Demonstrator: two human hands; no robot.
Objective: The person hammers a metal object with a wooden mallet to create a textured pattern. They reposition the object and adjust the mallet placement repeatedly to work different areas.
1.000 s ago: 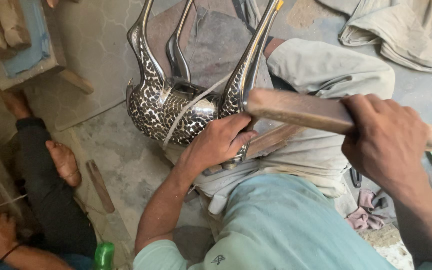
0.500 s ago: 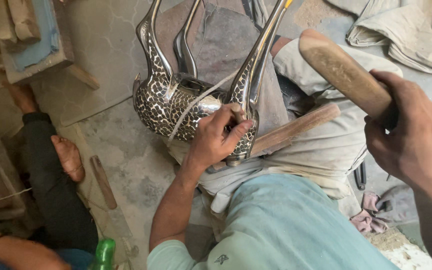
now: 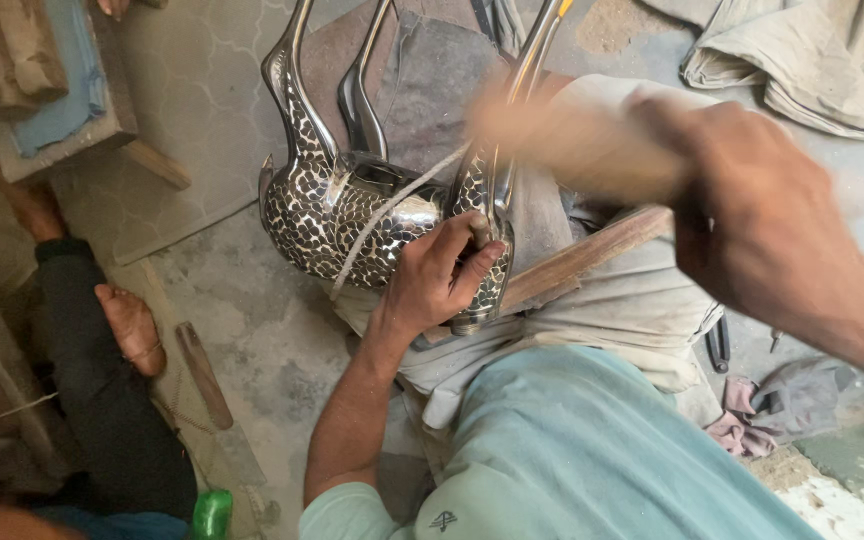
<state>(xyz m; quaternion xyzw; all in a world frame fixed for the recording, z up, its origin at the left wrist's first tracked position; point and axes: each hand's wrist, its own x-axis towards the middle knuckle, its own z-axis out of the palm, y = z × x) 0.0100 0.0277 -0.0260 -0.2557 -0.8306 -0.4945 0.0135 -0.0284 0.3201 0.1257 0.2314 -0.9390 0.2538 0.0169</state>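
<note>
A shiny metal ornament [image 3: 342, 215] with a dark scale pattern and long curved necks rests against my lap. My left hand [image 3: 437, 275] grips its right part and seems to pinch a small tool against the metal. My right hand [image 3: 752, 220] is closed on a wooden mallet [image 3: 562, 130], which is blurred with motion just above the ornament's right neck. A wooden stick [image 3: 582, 255] lies across my lap under the ornament. A pale cord [image 3: 392, 215] is looped over the ornament's body.
Another person sits at the left, a bare foot [image 3: 132, 325] and dark trouser leg showing. A wooden stick [image 3: 202, 372] lies on the concrete floor beside them. A green bottle cap [image 3: 212, 512] is at the bottom. Cloths [image 3: 802, 60] lie top right, rags [image 3: 782, 400] lower right.
My right hand raised the mallet, then swung it down and left toward the ornament's neck, now blurred. My left hand kept its grip on the ornament.
</note>
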